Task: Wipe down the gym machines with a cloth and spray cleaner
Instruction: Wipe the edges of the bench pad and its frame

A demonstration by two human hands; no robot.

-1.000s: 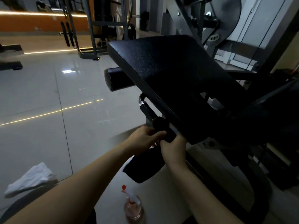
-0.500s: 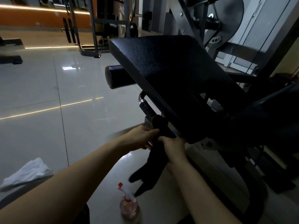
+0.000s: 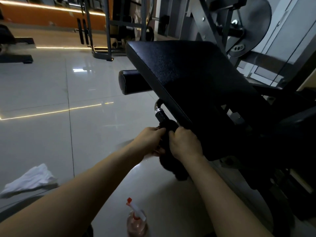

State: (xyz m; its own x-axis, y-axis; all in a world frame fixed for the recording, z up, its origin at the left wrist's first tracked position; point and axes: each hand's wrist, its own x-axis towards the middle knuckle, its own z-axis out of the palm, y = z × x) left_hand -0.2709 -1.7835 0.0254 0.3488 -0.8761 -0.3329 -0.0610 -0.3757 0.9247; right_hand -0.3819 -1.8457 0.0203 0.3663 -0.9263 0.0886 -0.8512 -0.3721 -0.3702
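Both hands worked at the handle (image 3: 159,115) that stuck out under the near edge of the machine's black pad (image 3: 196,86). The left hand (image 3: 150,141) had its grip closed on the dark cloth (image 3: 168,129) from the left, and the right hand (image 3: 183,144) had its grip closed on the same cloth from the right, so that the cloth wrapped the lower part of the handle between them, with a loose tail hanging down below the right wrist. The chrome bend and the upper stretch of the handle showed bare above the cloth. The spray bottle (image 3: 136,221) stood on the tiled floor (image 3: 51,93) close below the forearms, untouched, and a white cloth (image 3: 30,182) lay crumpled on the floor well to the left (a spare, by the look of it). The step in hand seemed to be wiping the handle's grip surface. To do it well, the cloth would best be kept snug all the way round and drawn along the handle's length with a slight twist, so the underside got cleaned too, up to the chrome bend. The hanging tail ought to be gathered in, lest it drag on the floor. Whether the cloth was damp with cleaner could not be told in this dim light.
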